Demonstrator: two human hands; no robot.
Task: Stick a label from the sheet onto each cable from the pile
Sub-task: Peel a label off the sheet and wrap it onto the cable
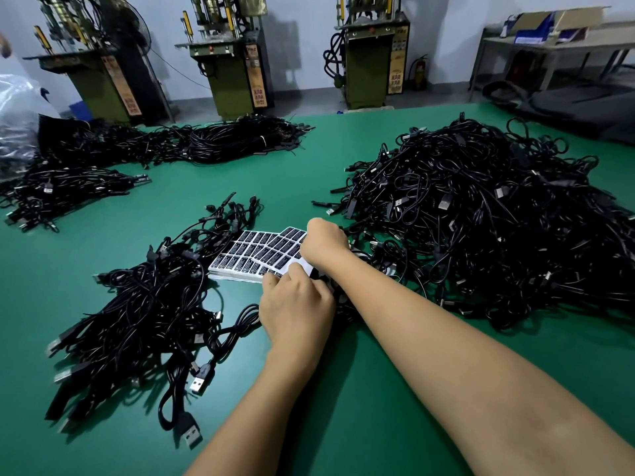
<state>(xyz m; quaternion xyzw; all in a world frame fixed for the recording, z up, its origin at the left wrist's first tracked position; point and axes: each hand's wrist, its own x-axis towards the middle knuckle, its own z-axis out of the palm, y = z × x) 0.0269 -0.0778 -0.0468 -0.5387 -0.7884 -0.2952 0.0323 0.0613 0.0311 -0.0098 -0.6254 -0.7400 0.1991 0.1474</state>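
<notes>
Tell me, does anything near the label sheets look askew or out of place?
Yes, slightly. The top label sheet lies skewed across the stack of sheets below it, under the right hand. Nothing looks spilled or damaged.

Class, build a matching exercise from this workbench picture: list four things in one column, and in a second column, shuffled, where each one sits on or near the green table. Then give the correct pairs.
Column A
1. big cable pile
2. label sheet
3. smaller cable heap
4. green machines

Column B
a. standing on the floor beyond the table's far edge
b. on the table's right side
c. on the table's left side, nearest the left hand
d. in the middle, between the two near cable heaps, under the right hand

Pairs: 1-b, 2-d, 3-c, 4-a
</notes>
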